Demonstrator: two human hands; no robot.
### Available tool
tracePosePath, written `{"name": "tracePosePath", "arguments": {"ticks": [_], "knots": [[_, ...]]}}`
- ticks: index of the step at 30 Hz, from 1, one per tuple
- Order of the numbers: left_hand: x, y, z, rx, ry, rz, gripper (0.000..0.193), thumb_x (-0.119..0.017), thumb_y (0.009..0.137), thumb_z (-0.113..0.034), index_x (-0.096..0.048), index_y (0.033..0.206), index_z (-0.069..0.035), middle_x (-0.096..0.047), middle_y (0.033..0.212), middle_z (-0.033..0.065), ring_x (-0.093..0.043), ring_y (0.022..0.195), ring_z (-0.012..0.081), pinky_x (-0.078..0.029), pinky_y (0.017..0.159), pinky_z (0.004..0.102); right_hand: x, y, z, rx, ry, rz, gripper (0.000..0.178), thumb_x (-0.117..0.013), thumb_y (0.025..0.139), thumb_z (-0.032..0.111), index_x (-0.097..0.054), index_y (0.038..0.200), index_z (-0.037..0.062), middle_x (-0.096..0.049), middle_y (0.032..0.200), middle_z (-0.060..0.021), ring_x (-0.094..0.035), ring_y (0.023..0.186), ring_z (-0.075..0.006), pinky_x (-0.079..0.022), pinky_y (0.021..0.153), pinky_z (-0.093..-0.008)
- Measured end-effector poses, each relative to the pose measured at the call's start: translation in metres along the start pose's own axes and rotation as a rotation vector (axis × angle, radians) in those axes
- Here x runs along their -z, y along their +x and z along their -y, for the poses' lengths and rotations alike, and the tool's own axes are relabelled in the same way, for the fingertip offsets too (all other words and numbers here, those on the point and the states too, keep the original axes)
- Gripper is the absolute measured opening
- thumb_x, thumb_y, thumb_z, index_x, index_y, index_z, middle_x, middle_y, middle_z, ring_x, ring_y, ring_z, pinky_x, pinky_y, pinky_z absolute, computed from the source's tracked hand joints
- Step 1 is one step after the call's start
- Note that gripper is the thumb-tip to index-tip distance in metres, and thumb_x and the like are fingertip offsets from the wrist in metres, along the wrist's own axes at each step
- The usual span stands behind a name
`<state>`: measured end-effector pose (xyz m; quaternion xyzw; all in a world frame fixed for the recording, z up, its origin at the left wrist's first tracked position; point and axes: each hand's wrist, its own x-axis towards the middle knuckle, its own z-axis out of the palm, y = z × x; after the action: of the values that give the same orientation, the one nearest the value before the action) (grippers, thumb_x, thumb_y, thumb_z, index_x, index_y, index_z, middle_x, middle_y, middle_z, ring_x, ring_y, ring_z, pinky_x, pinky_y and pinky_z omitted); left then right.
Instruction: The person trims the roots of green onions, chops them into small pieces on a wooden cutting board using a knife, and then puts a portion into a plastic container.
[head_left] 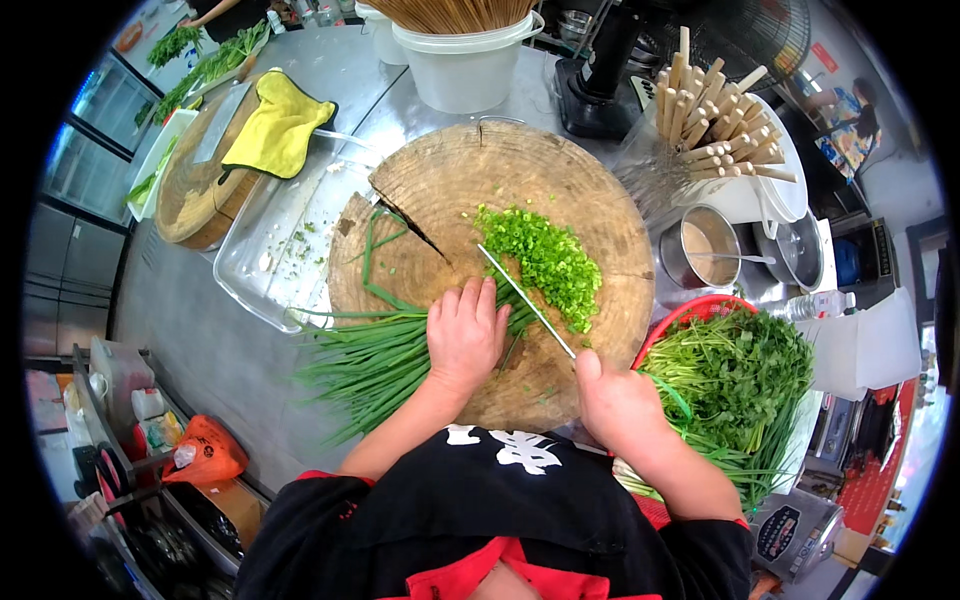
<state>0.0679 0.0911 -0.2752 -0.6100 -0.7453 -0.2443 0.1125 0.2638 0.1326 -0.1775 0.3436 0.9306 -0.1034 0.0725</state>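
Note:
A bunch of long green onions (380,360) lies across the left and front part of a round wooden chopping block (430,170), its leaves hanging past the block's left edge. My left hand (467,335) presses down on the bunch, fingers curled over it near the cut end. In my right hand (622,403) is a kitchen knife (527,302), its blade pointing away and to the left, beside my left fingertips. Chopped green onion (545,262) is heaped just right of the blade. A long crack runs through the block's upper left.
A red basket (690,307) of leafy herbs (745,375) stands at the right. Beyond are a metal pot (698,245) and a tub of wooden-handled tools (715,130). Left of the block sit a clear tray (262,262) and another block with a yellow cloth (275,125). A white bucket (465,70) holds sticks.

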Motion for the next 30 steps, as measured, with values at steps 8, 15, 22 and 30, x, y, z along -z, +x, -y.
{"name": "tracePosePath", "arguments": {"ticks": [8, 15, 22, 30], "knots": [[-0.005, -0.004, 0.000, 0.042, -0.009, -0.013, 0.039, -0.069, 0.075, -0.021, -0.061, 0.108, -0.003, -0.061, 0.104, 0.0076, -0.055, 0.087, 0.0234, -0.044, 0.074, 0.0364, 0.013, 0.008, 0.006, -0.017, -0.004, 0.185, 0.013, -0.050, 0.081, 0.008, -0.043, 0.090, 0.0020, -0.061, 0.073, -0.0180, -0.065, 0.060, -0.0364, -0.052, 0.053, -0.0473], [-0.003, -0.002, 0.000, 0.061, -0.037, -0.007, 0.034, -0.067, 0.076, -0.019, -0.062, 0.106, -0.004, -0.061, 0.103, 0.0065, -0.055, 0.088, 0.0221, -0.044, 0.074, 0.0355, -0.007, 0.050, -0.004, 0.008, -0.007, 0.130, 0.012, -0.049, 0.083, 0.007, -0.043, 0.092, 0.0013, -0.062, 0.074, -0.0188, -0.065, 0.063, -0.0378, -0.053, 0.055, -0.0478], [-0.005, -0.003, 0.001, 0.089, -0.070, -0.018, 0.036, -0.069, 0.074, -0.018, -0.062, 0.106, -0.004, -0.061, 0.103, 0.0062, -0.055, 0.088, 0.0224, -0.044, 0.074, 0.0357, 0.022, 0.015, -0.002, 0.005, -0.018, 0.120, 0.014, -0.052, 0.083, 0.009, -0.042, 0.087, 0.0009, -0.059, 0.068, -0.0190, -0.060, 0.053, -0.0381, -0.048, 0.048, -0.0483], [-0.010, -0.005, 0.002, 0.061, -0.039, -0.043, 0.036, -0.069, 0.073, -0.021, -0.063, 0.104, -0.004, -0.060, 0.099, 0.0066, -0.054, 0.084, 0.0219, -0.043, 0.072, 0.0347, -0.014, 0.037, 0.011, 0.008, -0.017, 0.103, 0.013, -0.051, 0.082, 0.007, -0.041, 0.088, 0.0009, -0.060, 0.067, -0.0194, -0.062, 0.058, -0.0383, -0.050, 0.052, -0.0482]]}}
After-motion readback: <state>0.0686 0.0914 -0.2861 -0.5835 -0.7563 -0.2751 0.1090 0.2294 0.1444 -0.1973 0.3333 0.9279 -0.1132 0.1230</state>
